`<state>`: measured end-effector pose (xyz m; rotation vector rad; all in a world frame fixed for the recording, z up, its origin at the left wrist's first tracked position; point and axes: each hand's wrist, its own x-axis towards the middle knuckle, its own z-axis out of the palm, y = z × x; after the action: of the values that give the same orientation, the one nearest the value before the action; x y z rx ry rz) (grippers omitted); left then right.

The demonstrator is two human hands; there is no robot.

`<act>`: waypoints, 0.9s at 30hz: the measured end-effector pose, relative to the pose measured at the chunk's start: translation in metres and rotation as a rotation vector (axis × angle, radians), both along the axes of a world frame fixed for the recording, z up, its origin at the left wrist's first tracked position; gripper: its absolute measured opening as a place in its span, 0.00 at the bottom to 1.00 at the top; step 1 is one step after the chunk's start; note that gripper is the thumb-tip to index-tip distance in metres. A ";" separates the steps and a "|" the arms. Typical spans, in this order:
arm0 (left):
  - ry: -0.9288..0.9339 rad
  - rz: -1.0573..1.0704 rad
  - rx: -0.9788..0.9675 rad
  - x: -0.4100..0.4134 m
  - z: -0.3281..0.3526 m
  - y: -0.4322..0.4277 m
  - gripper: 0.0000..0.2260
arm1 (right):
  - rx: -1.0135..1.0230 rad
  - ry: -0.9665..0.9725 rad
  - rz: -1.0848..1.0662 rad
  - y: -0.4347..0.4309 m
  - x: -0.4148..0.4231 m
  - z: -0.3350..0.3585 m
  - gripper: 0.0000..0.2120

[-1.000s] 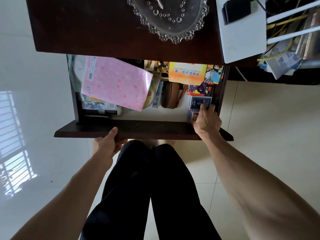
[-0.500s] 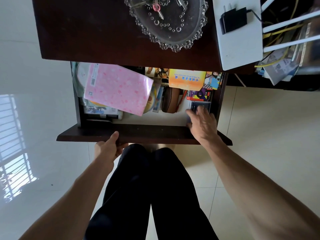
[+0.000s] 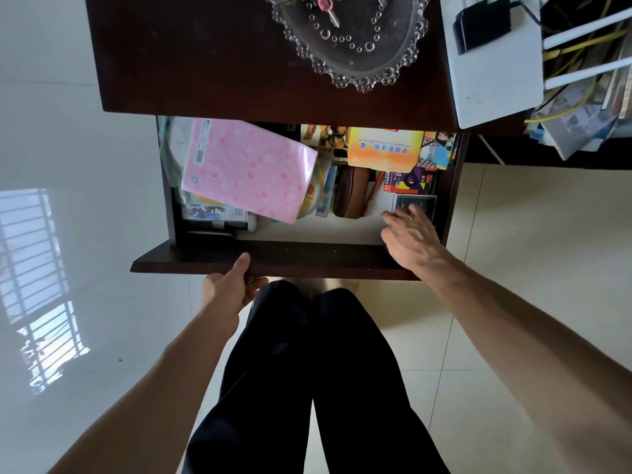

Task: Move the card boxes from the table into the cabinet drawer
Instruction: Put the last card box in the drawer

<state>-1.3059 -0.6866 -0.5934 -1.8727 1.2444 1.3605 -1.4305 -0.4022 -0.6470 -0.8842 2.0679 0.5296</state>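
Note:
The dark wooden drawer (image 3: 273, 261) stands pulled out under the table top. A dark blue card box (image 3: 415, 201) lies in its front right corner, below a red and purple box (image 3: 410, 182). My right hand (image 3: 410, 237) hovers over that corner with fingers spread, its fingertips on the near edge of the blue box; anything beneath the palm is hidden. My left hand (image 3: 229, 289) grips the drawer's front panel from below, thumb on its top edge.
In the drawer lie a pink folder (image 3: 249, 169), discs, a brown case (image 3: 352, 193) and an orange card (image 3: 384, 150). On the table top (image 3: 191, 56) stand a glass dish with keys (image 3: 349, 32) and a white router (image 3: 492, 63). My dark-trousered legs are below the drawer.
My right hand has drawn back from the blue box and opened, and the second box seen under it before is now hidden. The left hand stays on the drawer front.

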 end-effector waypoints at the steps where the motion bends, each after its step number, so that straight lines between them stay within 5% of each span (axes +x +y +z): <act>1: -0.004 -0.006 0.008 0.000 0.000 -0.001 0.18 | 0.008 -0.006 -0.038 -0.002 0.000 0.002 0.13; 5: -0.009 0.017 0.049 -0.004 0.008 -0.002 0.19 | -0.164 0.013 -0.404 -0.014 0.008 0.028 0.19; 10: -0.006 0.097 0.106 -0.010 0.025 -0.002 0.15 | -0.547 -0.017 -1.346 -0.031 0.047 0.086 0.14; 14: 0.001 0.168 0.104 -0.013 0.035 0.002 0.06 | -0.476 -0.054 -1.962 -0.028 0.079 0.103 0.14; 18: 0.006 0.186 0.074 -0.010 0.037 0.004 0.10 | -0.382 -0.020 -2.546 -0.022 0.094 0.096 0.20; 22: 0.084 0.299 0.034 -0.003 0.032 0.004 0.18 | -0.470 -0.052 -2.839 -0.015 0.087 0.082 0.22; 27: 0.132 0.467 0.003 0.001 0.033 0.007 0.32 | -0.531 -0.131 -2.945 -0.016 0.084 0.075 0.19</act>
<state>-1.3054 -0.6800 -0.5608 -2.1906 0.8894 1.7434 -1.3467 -0.4184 -0.5725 1.9391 1.1754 -1.5036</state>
